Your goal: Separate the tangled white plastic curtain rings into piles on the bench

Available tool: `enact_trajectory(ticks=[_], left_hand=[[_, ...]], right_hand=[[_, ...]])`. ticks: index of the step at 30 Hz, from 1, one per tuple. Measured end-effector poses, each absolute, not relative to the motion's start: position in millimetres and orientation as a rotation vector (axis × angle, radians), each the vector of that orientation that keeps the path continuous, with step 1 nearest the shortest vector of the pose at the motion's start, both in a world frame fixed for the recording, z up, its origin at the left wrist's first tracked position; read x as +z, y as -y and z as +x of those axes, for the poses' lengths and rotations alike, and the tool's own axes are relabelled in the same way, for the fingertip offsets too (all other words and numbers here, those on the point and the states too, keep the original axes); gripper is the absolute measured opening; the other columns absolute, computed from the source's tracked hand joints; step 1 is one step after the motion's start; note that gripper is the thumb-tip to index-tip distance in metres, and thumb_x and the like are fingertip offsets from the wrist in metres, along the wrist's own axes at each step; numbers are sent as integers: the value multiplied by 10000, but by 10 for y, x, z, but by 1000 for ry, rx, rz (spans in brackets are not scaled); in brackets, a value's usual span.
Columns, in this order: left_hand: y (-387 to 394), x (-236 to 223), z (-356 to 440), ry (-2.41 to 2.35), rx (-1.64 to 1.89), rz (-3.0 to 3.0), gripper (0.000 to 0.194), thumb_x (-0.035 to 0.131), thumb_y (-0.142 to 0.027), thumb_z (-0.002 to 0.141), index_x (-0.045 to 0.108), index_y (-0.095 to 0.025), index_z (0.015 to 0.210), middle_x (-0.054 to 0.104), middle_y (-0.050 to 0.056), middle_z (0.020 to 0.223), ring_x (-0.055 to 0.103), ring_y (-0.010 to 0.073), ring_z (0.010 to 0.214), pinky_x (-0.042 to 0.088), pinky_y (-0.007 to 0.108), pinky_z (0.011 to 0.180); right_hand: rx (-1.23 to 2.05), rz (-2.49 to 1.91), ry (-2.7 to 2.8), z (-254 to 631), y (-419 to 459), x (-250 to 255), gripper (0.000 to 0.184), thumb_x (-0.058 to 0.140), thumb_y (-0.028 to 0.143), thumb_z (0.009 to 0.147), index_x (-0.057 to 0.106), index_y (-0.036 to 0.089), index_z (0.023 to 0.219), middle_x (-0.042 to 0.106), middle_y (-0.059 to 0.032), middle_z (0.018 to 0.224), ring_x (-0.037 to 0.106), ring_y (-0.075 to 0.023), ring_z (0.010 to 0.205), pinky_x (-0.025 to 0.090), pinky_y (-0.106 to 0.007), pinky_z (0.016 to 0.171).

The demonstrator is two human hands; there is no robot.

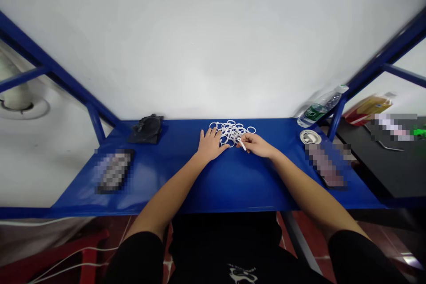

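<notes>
Fingers of the right hand (258,145) are pinching one white piece (242,144) mid-frame, the left hand (209,145) spreading flat, visibly grasping nothing, beside heaped white rings (230,130) apparently remaining.

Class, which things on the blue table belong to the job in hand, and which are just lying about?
Job:
heap of thin white rings, by the left hand
narrow white piece, held in the right hand

Lying about:
crumpled black bundle
clear plastic bottle with green label
round silvery-white disc
blurred dark oblong, left side
blurred pinkish oblong, right side
</notes>
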State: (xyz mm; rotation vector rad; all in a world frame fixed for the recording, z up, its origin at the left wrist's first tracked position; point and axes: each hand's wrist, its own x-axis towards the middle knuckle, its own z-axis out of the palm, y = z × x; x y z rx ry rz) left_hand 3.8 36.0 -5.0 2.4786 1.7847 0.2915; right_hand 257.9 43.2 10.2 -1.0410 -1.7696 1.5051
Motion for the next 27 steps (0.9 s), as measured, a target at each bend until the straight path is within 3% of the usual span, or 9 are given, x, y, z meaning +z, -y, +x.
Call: enact_trajectory(ticks=[4,7,10,13,19,27], left_hand=[[-416,-74,53,-1822,445,2409,822,606,-687,968,490,-156,1585,404,225,1686,338,443,1581,215,707,1281],[-496,-17,129,-1814,781,2287,679,654,-600,980,573,-185,1512,507,206,1622,412,419,1544,258,669,1279],[-550,92,252,-1616,1267,2027,391,580,-458,1055,708,-204,1323,724,145,1368,653,309,1316,469,503,1178],[-494,189,360,-1301,1501,1821,303,571,-402,1061,770,-210,1186,803,93,1137,760,218,1038,598,354,965],[-211,246,445,-1147,1430,1831,180,694,-323,983,827,-221,1049,823,57,1046,772,192,942,627,325,884],[-207,224,457,-1222,1259,1762,201,753,-134,883,833,-212,1050,836,45,1008,795,186,906,654,331,883]], right_hand=[[1404,-1035,1667,2453,-401,263,339,813,496,817,632,210,844,699,3,730,501,-104,553,366,-238,513],[1341,-1026,1457,2286,-410,326,417,819,583,795,613,223,836,669,15,690,441,-96,509,310,-241,480],[1217,-1039,1335,2148,-411,291,441,798,626,799,598,232,814,584,42,619,393,-96,495,294,-246,478],[1094,-1071,1375,2118,-365,210,431,790,622,784,607,233,813,558,41,604,432,-115,521,350,-260,507],[768,-1239,1621,2265,-195,159,312,675,547,892,677,235,887,683,-32,718,571,-173,633,472,-312,618],[410,-1309,1896,2363,-173,198,186,635,388,950,736,231,955,745,-52,792,654,-192,691,463,-301,673]])
